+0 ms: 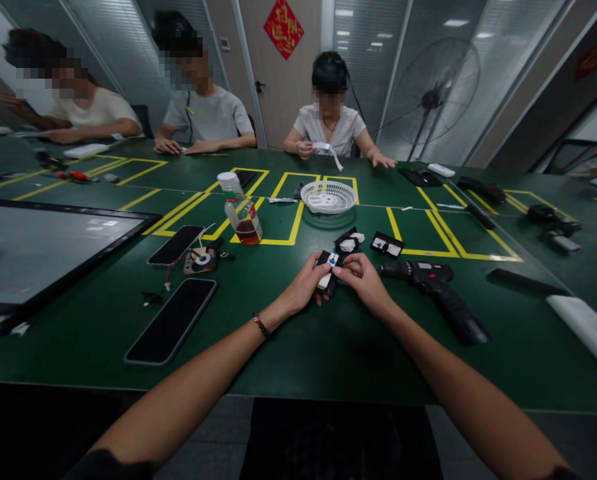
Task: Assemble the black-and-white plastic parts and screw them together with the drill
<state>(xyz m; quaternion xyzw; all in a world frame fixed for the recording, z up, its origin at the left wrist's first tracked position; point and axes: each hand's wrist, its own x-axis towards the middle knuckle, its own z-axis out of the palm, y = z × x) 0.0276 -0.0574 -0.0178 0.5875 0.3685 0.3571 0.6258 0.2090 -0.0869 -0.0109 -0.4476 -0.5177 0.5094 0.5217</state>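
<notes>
In the middle of the near table edge, a small black rectangular piece with white patches and a blue mark is between my hands. My left hand wraps it from the left, thumb on its top face. From the other side my right hand pinches at its upper right edge, fingers curled. Just beyond lie two similar black pieces with white patches, one black piece nearly behind my hands and another black piece farther right. Close to my right hand rests a black cordless drill on its side.
Left of my arms lie a phone, a second phone and a small motor-like part with wires. A bottle with brown liquid and a white basket stand beyond. A dark-framed panel covers the left. Several people sit opposite.
</notes>
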